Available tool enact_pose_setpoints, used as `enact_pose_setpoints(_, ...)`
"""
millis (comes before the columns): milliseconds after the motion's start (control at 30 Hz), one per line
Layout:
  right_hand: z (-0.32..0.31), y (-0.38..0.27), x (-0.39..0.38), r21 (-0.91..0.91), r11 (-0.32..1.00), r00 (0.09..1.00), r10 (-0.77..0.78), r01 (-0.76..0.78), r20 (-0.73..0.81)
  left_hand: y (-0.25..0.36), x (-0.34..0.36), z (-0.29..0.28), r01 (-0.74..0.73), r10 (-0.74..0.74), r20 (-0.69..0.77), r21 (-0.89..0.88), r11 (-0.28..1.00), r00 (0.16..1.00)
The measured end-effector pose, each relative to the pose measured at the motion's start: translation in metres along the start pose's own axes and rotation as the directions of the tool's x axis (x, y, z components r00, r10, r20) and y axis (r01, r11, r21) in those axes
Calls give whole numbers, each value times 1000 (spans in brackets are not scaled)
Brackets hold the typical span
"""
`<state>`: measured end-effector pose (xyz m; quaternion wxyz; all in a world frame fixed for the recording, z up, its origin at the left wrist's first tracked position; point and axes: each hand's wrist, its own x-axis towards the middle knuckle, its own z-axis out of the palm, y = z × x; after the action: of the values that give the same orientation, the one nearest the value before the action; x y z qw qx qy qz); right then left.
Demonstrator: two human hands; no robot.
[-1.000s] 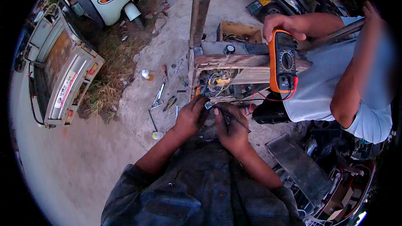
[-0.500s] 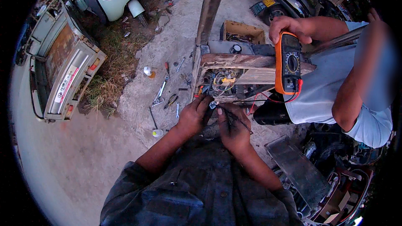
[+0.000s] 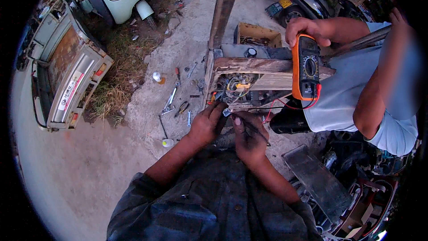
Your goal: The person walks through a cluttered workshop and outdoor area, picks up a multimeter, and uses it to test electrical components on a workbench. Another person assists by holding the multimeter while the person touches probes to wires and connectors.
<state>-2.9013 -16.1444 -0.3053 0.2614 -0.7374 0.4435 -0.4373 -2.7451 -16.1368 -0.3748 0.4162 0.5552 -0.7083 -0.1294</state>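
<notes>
My left hand (image 3: 206,124) is closed, its fingertips pinching a small whitish connector (image 3: 227,112) in front of the open compartment. Close beside it, my right hand (image 3: 249,137) grips a thin black test probe (image 3: 252,127), whose tip end reaches toward the connector; whether they touch is too small to tell. A person's hand (image 3: 305,30) at the right holds up an orange and black multimeter (image 3: 306,68). Red and black test leads (image 3: 285,103) run from the multimeter's lower end toward my hands. Tangled wires (image 3: 238,85) fill the compartment of the worn vehicle frame (image 3: 254,65).
Wrenches (image 3: 169,99), pliers (image 3: 183,107), a screwdriver (image 3: 177,72) and small bottles (image 3: 167,143) lie on the concrete to the left. A tool box (image 3: 258,30) stands behind the frame. A dark panel (image 3: 316,183) and a crate of parts (image 3: 365,209) sit at the lower right.
Hardly anything differs. My right hand and the probe have shifted very slightly; the multimeter stays held up in the same place.
</notes>
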Motion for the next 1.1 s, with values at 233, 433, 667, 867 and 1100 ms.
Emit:
enact_pose_setpoints(233,-3,-5,0,6,1000,999,10,-10,39,-2,0,-1,-18,18,-11,-3,1000,1000)
enact_pose_setpoints(433,-1,-5,2,-13,1000,999,7,-6,42,-2,1,-2,-27,26,-21,-18,999,999)
enact_pose_setpoints(667,-2,0,0,70,994,995,82,-86,57,-3,-2,-1,9,-9,64,2,1000,998)
enact_pose_setpoints(867,-2,-2,2,96,983,986,148,-155,76,-8,1,4,-23,25,27,-62,998,999)
enact_pose_setpoints(1100,-8,3,3,-14,990,984,140,-139,109,0,2,5,7,-5,30,-46,999,1000)
